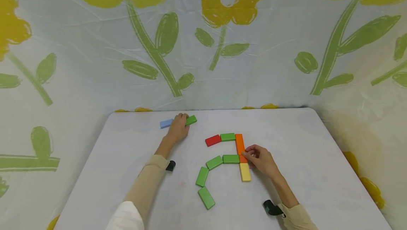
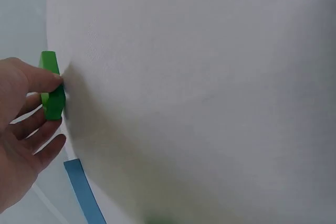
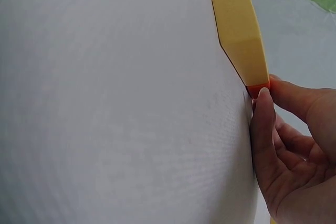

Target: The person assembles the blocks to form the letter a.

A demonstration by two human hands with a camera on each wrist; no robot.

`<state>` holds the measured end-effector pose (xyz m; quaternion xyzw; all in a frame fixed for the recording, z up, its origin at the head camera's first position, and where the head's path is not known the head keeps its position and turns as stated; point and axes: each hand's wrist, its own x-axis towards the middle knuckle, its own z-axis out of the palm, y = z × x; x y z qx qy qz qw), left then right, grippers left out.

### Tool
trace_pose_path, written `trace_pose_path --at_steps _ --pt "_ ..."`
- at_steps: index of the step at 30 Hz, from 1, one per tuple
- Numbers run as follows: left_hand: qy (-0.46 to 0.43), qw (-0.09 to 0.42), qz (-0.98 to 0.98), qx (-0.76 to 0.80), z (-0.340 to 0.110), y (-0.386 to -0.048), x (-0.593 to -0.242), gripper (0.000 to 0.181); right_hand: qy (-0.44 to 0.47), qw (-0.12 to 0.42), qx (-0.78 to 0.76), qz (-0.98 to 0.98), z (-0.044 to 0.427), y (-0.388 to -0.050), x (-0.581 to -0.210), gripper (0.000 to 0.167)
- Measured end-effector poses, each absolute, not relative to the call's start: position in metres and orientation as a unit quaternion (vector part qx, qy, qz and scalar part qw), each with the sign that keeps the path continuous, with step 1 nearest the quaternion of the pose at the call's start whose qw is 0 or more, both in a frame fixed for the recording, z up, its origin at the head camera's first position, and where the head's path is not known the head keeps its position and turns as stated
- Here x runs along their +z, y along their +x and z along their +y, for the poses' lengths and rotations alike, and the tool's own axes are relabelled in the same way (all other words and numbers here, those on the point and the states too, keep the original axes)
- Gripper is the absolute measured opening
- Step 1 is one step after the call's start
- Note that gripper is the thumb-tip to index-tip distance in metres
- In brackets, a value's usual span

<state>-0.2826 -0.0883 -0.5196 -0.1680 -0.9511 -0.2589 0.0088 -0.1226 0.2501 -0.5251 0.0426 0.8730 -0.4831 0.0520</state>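
Observation:
At the far side of the table, my left hand (image 1: 179, 127) pinches a green block (image 1: 191, 120) between thumb and fingers. The left wrist view shows that green block (image 2: 52, 106) in its grip, with a light blue block (image 2: 84, 192) close by. My right hand (image 1: 261, 159) holds its fingertips on an orange block (image 1: 243, 159) in the arrangement. A yellow block (image 1: 245, 172) adjoins it on the near side; in the right wrist view this yellow block (image 3: 241, 30) partly hides the orange one (image 3: 257, 89).
Another orange block (image 1: 240, 143) lies beyond, beside a green block (image 1: 227, 137) and a red block (image 1: 213, 140). Several green blocks curve leftward and toward me, ending at the nearest green block (image 1: 206, 197). A flower-print cloth (image 1: 254, 81) hangs behind the white table (image 1: 286, 131).

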Motion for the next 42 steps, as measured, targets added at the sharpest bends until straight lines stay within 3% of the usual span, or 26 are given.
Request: trace_pose_path --at_steps 10,23,42 --pt "-0.170 0.013 -0.938 -0.301 -0.090 -0.262 -0.523 0.040 0.047 0.053 -0.480 0.875 0.252 -0.122 -0.529 0.032" --pt "-0.200 0.049 -0.904 -0.376 -0.090 -0.223 -0.515 0.036 0.041 0.049 -0.477 0.877 0.252 -0.122 -0.527 0.032" --pt "-0.223 0.034 -0.828 -0.513 -0.080 -0.171 -0.512 0.034 0.034 0.048 -0.471 0.880 0.252 -0.123 -0.526 0.033"
